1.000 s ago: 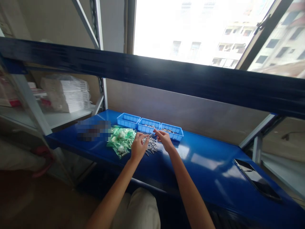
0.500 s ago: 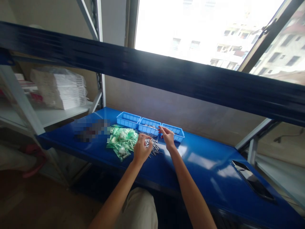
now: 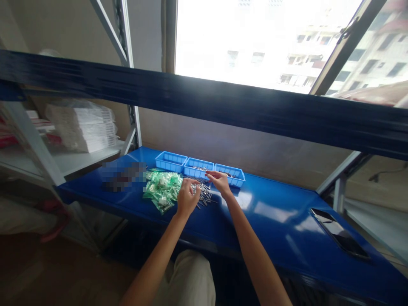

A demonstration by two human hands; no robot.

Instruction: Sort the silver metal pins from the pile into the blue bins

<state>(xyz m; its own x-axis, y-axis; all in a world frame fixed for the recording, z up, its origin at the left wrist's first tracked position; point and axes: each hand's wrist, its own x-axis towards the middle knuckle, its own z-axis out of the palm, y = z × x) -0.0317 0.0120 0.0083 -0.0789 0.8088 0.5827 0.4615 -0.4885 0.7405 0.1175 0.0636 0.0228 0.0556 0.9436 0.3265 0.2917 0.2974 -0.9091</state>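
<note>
In the head view, the right hand (image 3: 221, 182) has shifted slightly left since half a second ago, its fingertips now nearer the left hand (image 3: 188, 197) and by the front of the middle tray (image 3: 193, 173); this puts both hands close together over the metal rods (image 3: 207, 196), within easy reach of them; the right fingertips look drawn together, the left thumb and forefinger curve towards each other, but whether either pinches a rod I cannot tell; the rods lie in a loose heap on the blue table (image 3: 270, 229), below and between the hands; green plastic bags (image 3: 164, 187) lie just left of the heap, while the right tray (image 3: 237, 182) stands behind the right hand
</note>
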